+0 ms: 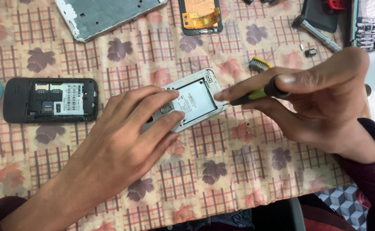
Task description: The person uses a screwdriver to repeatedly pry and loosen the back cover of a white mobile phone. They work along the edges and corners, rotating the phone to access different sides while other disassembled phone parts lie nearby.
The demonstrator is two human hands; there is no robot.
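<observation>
head view. landmark: the opened white phone body (194,102), back cover off, lying tilted on the flower-patterned tablecloth (221,171) near the middle of the table.

left hand (127,145): lies flat over the near-left end of the white phone body, fingers pressed on its frame and inner panel, pinning it to the cloth; nothing is enclosed in the hand.

right hand (324,102): closed around a screwdriver (256,94) with a green-yellow and black handle; the tip meets the right edge of the white phone body.

left of the phone body: a black phone (50,99) with its back removed, label and slots exposed. beyond it, up-left: a grey metal phone frame (106,15). straight beyond: an orange-backed display part (200,16). just beyond-right: a small brush (259,64). far right beyond: a metal tool (318,32) and a keypad phone (367,23), well apart.
</observation>
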